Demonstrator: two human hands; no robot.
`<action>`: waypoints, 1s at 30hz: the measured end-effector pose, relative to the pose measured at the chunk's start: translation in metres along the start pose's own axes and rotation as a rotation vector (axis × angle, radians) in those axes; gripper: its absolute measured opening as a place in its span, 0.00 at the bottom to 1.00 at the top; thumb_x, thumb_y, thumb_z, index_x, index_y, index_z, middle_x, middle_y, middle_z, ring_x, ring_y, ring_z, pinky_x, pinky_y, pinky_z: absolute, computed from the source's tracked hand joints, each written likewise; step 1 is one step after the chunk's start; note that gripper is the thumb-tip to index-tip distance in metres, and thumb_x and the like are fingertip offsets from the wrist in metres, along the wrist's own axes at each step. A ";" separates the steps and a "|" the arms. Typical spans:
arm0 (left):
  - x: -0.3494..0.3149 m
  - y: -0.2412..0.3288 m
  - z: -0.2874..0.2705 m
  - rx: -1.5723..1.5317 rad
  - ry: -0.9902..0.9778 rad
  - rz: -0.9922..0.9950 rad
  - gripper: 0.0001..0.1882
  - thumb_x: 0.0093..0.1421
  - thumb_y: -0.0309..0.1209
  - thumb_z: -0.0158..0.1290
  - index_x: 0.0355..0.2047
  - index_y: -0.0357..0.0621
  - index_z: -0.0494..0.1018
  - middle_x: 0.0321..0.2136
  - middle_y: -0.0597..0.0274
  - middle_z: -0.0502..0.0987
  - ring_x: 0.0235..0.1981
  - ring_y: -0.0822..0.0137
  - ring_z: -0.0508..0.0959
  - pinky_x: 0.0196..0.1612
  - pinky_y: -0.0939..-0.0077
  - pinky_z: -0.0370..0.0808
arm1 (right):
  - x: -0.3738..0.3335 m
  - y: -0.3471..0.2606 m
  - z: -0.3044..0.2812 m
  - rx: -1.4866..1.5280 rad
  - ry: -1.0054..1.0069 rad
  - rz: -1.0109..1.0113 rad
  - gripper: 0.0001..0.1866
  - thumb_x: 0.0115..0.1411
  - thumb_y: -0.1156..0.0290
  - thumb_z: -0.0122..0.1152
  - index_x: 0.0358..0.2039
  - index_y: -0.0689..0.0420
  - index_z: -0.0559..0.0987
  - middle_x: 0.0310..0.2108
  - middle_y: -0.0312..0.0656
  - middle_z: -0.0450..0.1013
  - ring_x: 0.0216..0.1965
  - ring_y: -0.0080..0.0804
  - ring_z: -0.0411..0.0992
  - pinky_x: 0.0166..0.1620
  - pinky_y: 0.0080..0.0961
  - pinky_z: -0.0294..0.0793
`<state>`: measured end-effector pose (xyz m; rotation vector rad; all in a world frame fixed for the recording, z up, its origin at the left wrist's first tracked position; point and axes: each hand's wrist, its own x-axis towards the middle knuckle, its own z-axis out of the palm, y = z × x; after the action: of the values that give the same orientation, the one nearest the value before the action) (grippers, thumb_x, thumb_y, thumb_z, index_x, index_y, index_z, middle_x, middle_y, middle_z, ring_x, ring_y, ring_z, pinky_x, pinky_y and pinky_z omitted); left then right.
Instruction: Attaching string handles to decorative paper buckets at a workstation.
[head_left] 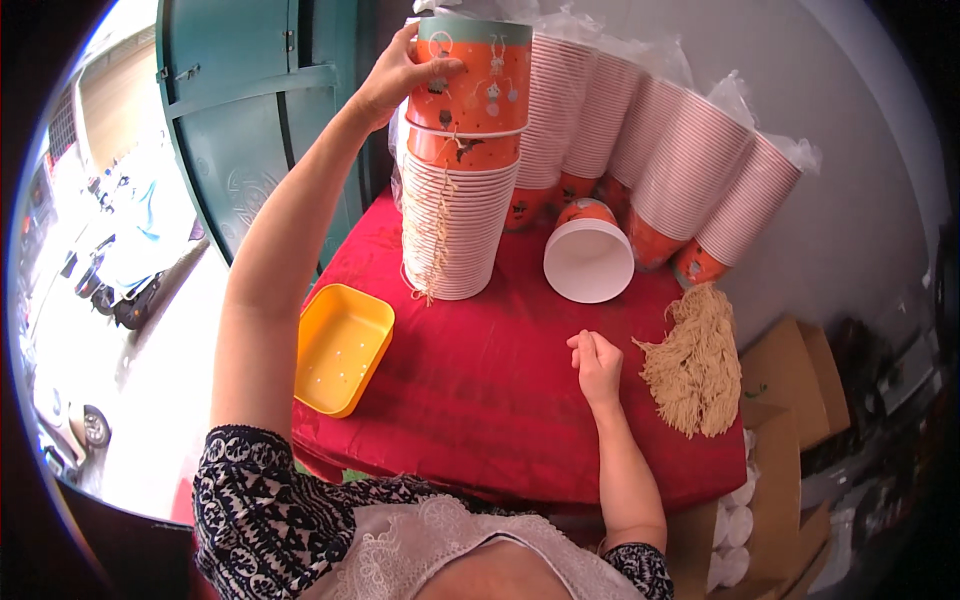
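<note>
My left hand [400, 78] is closed around the upper side of an orange and teal paper bucket [480, 85]. That bucket sits rim down on top of a tall stack of nested paper buckets [465, 230], whose white rims show below it. Strands of beige string [437, 235] hang down the stack's side. Over the middle of the table, my right hand [597, 367] has its fingers curled together; whether anything small is in them cannot be made out. Beyond it, a single paper bucket [588, 262] lies on its side, its white inside facing me.
The red cloth-covered table [480, 400] carries a yellow tray [345, 345] with small white bits at left and a beige string bundle [700, 365] at right. Several plastic-wrapped bucket stacks [690, 165] line the wall. An open cardboard box [775, 490] stands lower right; a teal door [265, 130] is at left.
</note>
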<state>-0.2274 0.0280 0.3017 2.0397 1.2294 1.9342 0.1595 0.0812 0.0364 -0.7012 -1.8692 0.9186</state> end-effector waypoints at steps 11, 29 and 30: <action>-0.010 -0.011 0.000 -0.006 0.015 -0.042 0.42 0.47 0.37 0.70 0.56 0.33 0.60 0.43 0.49 0.78 0.43 0.63 0.79 0.49 0.66 0.77 | 0.000 0.002 0.000 -0.009 -0.017 -0.021 0.19 0.67 0.65 0.48 0.25 0.64 0.77 0.12 0.34 0.66 0.16 0.19 0.63 0.20 0.22 0.61; -0.026 -0.008 0.008 -0.019 0.004 -0.048 0.42 0.46 0.39 0.70 0.56 0.34 0.60 0.43 0.49 0.77 0.45 0.62 0.79 0.53 0.66 0.74 | -0.001 0.002 -0.001 -0.064 -0.057 -0.031 0.19 0.67 0.64 0.49 0.26 0.65 0.77 0.13 0.34 0.66 0.17 0.18 0.64 0.22 0.20 0.61; -0.027 -0.007 0.009 -0.014 0.020 -0.054 0.43 0.46 0.39 0.70 0.56 0.34 0.60 0.43 0.49 0.77 0.45 0.62 0.78 0.54 0.66 0.73 | -0.001 0.002 -0.001 -0.067 -0.054 -0.032 0.19 0.67 0.64 0.49 0.26 0.65 0.77 0.13 0.34 0.67 0.17 0.18 0.64 0.22 0.20 0.61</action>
<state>-0.2204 0.0213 0.2740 1.9637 1.2583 1.9385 0.1608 0.0823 0.0346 -0.6907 -1.9615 0.8655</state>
